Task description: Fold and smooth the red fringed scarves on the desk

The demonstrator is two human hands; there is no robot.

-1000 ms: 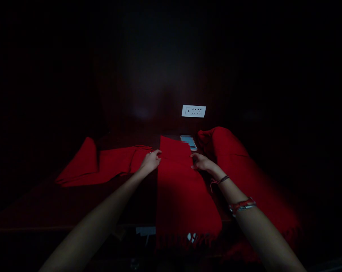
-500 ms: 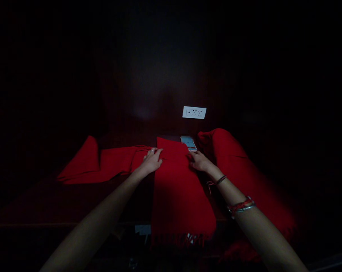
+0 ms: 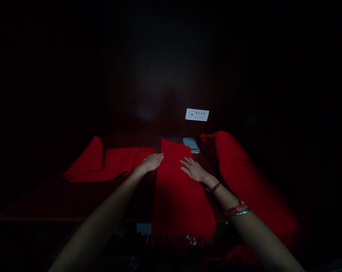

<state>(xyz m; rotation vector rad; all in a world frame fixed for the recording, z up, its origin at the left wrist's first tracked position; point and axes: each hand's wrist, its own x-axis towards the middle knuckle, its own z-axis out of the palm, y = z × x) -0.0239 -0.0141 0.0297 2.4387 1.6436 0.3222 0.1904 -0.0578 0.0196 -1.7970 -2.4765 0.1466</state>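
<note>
**Both palms flat on the red scarf**

We see the left hand (image 3: 150, 163) and the right hand (image 3: 194, 170) spread open, holding nothing, pressing the folded red scarf (image 3: 179, 196). The scarf lies across the table (image 3: 60, 196), its fringe hanging over the near edge.

Phone (image 3: 191, 145) just beyond scarf (image 3: 179, 196); red cloth heaps flank both sides; dark table (image 3: 60, 200) bare near left.

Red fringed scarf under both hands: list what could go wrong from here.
The red fringed scarf hangs its tassel end over the dark wooden table's edge; it may slide off if the left hand or right hand lifts. The small light phone lies just past the scarf's far end; a push could knock it.
</note>
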